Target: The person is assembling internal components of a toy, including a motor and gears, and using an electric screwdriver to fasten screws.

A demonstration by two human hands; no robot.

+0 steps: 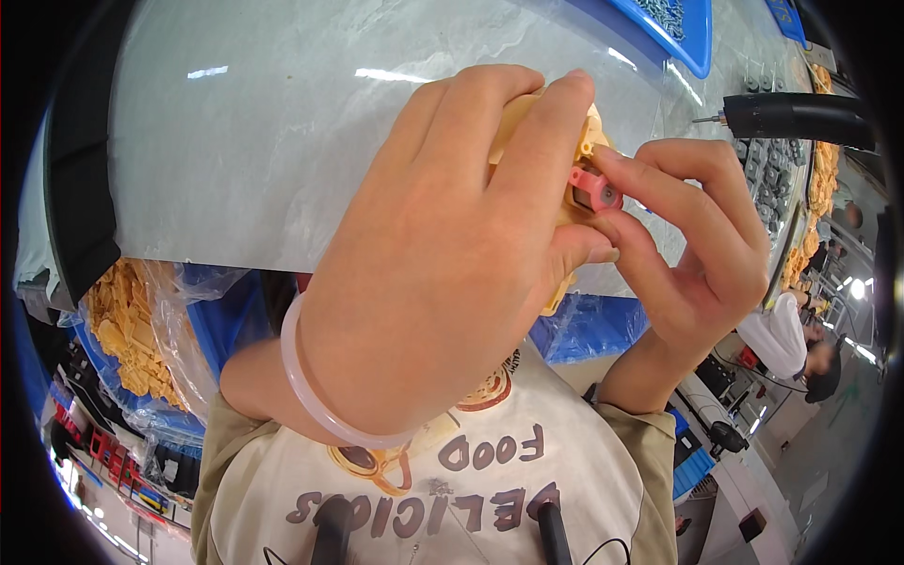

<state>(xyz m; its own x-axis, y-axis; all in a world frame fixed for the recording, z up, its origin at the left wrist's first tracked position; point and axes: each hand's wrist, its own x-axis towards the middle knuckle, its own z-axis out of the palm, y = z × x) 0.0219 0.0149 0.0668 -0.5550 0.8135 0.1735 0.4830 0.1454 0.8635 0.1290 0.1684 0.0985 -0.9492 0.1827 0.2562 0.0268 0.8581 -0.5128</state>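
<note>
My left hand, with a pale bangle at its wrist, is closed round a yellow moulded plastic part above the table. Its palm and fingers hide most of that part. At the right side of the yellow part sits a small pink plastic piece with a rounded end and a small ring-shaped lug. The thumb and index finger of my right hand pinch about this pink piece, against the yellow part. Something dark and metallic shows beside the pink; how the pieces fit together is partly hidden.
A black electric screwdriver points in from the right. Beyond my hands is a blue tray of screws. Several small grey parts lie at the right. Bagged yellow parts stand at the left. Another person is far right.
</note>
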